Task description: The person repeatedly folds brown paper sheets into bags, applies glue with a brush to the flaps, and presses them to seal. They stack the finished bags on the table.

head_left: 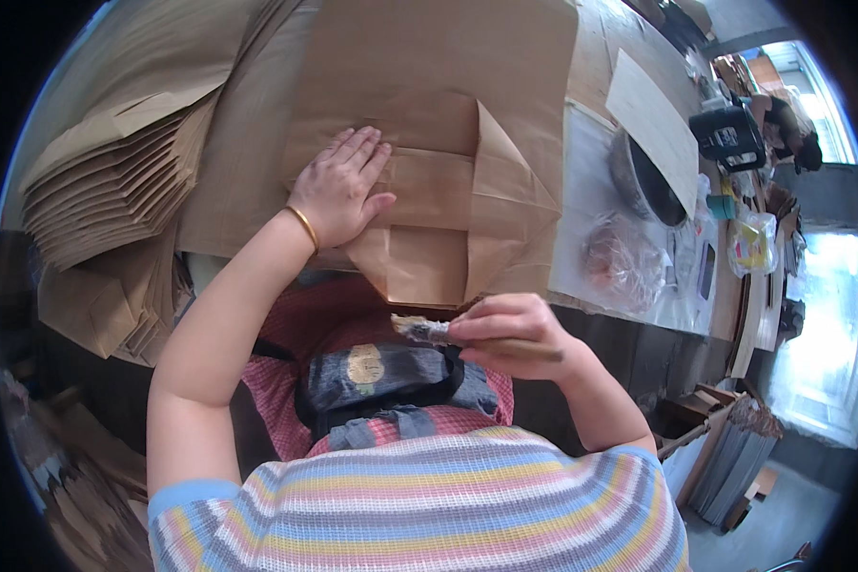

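Note:
A large brown paper bag (429,57) lies flat in front of me, its bottom end folded into flaps at the table's near edge. My left hand (343,186) rests flat on the left part of the folded end, fingers stretched out and thumb apart. On the right of the fold, a triangular flap (510,191) stands out with creases. My right hand (515,329) is closed around the wooden handle of a brush (424,329). The brush's bristles, coated with pale stuff, point left, just below the bag's near edge and apart from it.
A fanned stack of brown paper bags (114,181) lies at the left. To the right stand a dark bowl (643,181) partly under a pale board (653,124), and a clear plastic bag (624,262). Farther right, a person (791,129) is near a black container (727,136).

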`<state>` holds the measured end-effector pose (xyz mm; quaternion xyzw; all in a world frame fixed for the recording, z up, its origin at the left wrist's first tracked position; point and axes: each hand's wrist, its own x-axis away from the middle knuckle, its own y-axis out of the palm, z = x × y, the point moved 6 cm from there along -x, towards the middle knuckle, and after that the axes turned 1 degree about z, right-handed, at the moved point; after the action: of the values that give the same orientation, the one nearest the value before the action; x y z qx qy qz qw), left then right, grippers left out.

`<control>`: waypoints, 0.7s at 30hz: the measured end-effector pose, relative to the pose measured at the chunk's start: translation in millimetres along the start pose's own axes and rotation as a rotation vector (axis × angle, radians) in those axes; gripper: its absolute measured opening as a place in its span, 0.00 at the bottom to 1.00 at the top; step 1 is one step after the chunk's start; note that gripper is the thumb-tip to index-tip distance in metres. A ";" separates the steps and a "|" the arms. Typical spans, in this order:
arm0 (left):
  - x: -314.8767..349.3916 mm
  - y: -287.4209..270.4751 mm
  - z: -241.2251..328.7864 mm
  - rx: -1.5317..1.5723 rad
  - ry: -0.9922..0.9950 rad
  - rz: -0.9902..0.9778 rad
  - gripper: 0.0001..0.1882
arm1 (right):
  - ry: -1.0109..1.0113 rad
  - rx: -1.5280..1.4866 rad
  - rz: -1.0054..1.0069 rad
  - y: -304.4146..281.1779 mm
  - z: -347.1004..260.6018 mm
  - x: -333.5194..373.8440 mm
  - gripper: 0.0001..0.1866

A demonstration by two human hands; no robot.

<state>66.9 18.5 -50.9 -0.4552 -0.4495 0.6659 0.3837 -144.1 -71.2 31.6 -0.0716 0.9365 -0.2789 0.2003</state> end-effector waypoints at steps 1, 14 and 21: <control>1.3 0.9 -8.8 0.074 0.000 0.028 0.25 | -0.007 -0.022 0.016 -4.3 -1.8 -17.8 0.12; -4.7 4.2 -9.8 0.076 0.003 0.178 0.18 | 0.039 0.273 -0.202 32.1 -2.7 -15.6 0.15; 2.6 3.6 -11.7 0.035 -0.017 0.170 0.19 | 0.153 0.437 0.004 -10.1 -26.2 21.0 0.15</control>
<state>76.9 22.7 -57.1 -0.4791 -0.4007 0.7077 0.3301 -173.8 -71.8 50.2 -0.0033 0.8665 -0.4792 0.1400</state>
